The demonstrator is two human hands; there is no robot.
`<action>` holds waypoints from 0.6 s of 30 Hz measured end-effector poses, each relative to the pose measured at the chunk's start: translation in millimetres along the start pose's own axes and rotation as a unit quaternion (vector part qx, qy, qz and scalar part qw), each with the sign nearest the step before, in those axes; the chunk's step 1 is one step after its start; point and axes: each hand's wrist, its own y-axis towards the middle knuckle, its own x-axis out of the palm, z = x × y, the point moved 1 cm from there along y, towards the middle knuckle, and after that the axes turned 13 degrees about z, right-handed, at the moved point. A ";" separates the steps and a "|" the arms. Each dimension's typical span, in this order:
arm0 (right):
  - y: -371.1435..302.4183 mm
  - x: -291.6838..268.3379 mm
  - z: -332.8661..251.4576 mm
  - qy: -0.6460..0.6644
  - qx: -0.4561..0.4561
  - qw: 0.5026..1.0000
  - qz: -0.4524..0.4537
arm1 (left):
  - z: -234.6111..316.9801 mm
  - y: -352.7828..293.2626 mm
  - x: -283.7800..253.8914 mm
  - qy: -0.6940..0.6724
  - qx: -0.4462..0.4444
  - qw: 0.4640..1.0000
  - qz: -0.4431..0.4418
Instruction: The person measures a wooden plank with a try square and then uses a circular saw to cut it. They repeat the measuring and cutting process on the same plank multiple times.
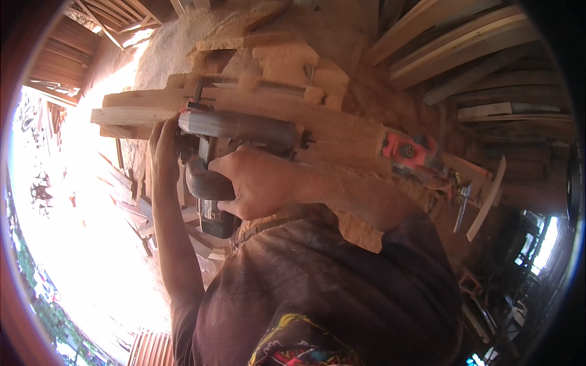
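Firmly, both hands grip the grey handheld power saw: right hand fingers curl around its handle, left hand steadies the front; keep it flat on the sawdust-covered wooden plank.

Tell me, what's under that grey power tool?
The power tool, gripped by both hands, right hand and left hand, rests on a sawdust-covered wooden plank. Its body hides the contact area.

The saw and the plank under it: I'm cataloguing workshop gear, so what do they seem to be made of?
The saw looks like grey metal on its upper housing, dulled by dust, with a darker, smooth handle that may be plastic; the right hand wraps it. The plank, steadied by the left hand, is pale, unfinished wood with raw sawn edges. Sawdust lies heaped behind it.
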 end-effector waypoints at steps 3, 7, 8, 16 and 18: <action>2.1 0.2 -5.1 -0.003 -0.005 1.000 -0.007 | -28.0 23.5 -33.1 0.072 0.122 0.989 -0.049; 2.7 3.3 -1.2 0.008 0.003 1.000 0.011 | -16.9 7.4 -20.6 0.082 0.092 0.990 -0.063; 4.0 3.3 -0.8 0.006 0.006 1.000 0.004 | -5.2 -2.5 -16.1 0.080 0.066 0.993 -0.056; 16.3 0.3 -11.2 0.022 0.006 0.999 -0.032 | -56.7 41.1 -39.9 0.153 0.101 0.983 -0.003; 18.2 2.0 -8.6 0.026 0.009 0.999 -0.034 | -57.1 43.6 -34.9 0.215 0.149 0.965 0.023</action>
